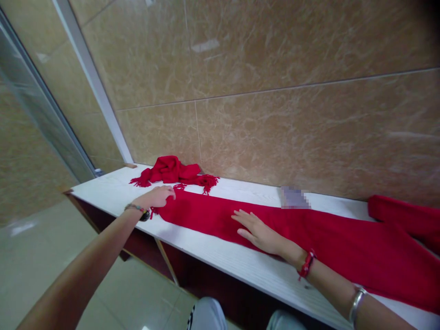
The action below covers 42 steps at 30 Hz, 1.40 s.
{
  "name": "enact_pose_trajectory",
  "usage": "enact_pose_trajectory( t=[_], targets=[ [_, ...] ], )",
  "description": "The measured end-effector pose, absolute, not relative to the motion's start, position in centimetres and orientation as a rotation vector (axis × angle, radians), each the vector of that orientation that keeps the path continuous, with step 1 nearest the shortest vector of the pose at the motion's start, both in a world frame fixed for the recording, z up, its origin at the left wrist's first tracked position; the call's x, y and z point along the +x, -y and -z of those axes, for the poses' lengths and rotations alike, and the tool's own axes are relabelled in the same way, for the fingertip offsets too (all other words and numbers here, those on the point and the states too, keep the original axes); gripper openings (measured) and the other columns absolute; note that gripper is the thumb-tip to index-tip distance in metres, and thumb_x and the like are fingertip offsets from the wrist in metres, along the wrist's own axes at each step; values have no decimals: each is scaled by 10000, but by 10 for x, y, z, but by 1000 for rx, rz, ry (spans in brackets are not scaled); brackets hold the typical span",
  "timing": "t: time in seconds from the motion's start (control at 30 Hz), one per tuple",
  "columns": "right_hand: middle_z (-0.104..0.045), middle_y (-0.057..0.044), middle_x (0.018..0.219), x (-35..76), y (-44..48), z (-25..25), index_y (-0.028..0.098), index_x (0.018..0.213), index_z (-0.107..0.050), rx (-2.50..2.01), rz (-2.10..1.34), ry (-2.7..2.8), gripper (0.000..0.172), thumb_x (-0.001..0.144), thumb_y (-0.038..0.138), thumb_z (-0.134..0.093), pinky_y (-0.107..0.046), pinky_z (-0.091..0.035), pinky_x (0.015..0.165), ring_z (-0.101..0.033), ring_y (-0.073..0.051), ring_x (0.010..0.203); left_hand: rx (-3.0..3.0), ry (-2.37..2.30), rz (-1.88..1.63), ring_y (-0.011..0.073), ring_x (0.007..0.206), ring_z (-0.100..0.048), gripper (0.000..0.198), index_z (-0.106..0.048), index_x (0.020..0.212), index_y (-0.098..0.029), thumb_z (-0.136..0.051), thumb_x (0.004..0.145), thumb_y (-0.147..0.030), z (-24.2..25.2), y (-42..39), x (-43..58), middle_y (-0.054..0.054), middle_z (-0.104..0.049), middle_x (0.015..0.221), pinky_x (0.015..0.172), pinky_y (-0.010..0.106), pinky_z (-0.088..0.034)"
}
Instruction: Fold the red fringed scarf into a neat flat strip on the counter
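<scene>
A long red scarf (206,213) lies spread lengthwise along the white tabletop, running off toward the right edge of the view. At its fringed left end is my left hand (158,197), with fingers bent down and closed on the cloth; the fingertips are partly hidden. My right hand (259,233) rests palm down on the middle stretch of the scarf, fingers extended and slightly apart. Behind my left hand, a second red scarf (170,170) with fringes sits in a loose heap against the wall.
The white table (220,245) has open compartments below its front edge and stands against a tan tiled wall (275,133). A blurred greyish item (294,198) lies by the wall. More red cloth (405,215) is bunched at the right. My knees are near the front edge.
</scene>
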State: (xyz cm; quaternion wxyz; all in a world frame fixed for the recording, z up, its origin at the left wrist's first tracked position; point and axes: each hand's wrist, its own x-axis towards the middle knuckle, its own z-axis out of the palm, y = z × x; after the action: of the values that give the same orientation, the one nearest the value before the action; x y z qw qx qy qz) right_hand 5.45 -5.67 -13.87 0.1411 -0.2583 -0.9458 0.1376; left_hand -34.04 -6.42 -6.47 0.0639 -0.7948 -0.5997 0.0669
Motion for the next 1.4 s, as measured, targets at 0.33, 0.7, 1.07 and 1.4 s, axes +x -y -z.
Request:
enact_pose_trajectory(
  t=[0.33,0.7,1.07,1.4],
  targets=[
    [-257,-92,1429,64,46,152,226,1361,-297,-1038,-133,2803,529,901,480,-239,-532,-163,1024,-196,-264,1309,-2417,2113,24,298,1326,-95,537,-241,1370,-320,-259,877,-531,145,26,-240,24,-142,1462,1006,547,-133],
    [-218,-147,1434,89,35,138,129,1370,-270,-1310,1,2603,614,887,508,-263,-555,-173,1013,-147,-308,1315,-2522,1891,75,277,1334,-52,513,-219,1372,-346,-250,888,-515,144,37,-184,18,-80,1472,1007,553,-122],
    [-309,-179,1390,116,32,162,103,1336,-345,-1427,116,2597,568,898,460,-287,-499,-236,1006,-230,-308,1291,-2114,2393,-39,371,1302,-134,568,-208,1388,-298,-242,868,-525,146,30,-239,43,-139,1462,977,594,-161],
    [-272,-162,1409,112,44,157,131,1348,-329,-1204,26,2718,573,894,477,-282,-461,-225,1029,-209,-270,1304,-2593,1979,20,273,1329,-101,516,-221,1369,-350,-245,882,-518,147,46,-176,9,-153,1460,998,569,-134]
  ],
)
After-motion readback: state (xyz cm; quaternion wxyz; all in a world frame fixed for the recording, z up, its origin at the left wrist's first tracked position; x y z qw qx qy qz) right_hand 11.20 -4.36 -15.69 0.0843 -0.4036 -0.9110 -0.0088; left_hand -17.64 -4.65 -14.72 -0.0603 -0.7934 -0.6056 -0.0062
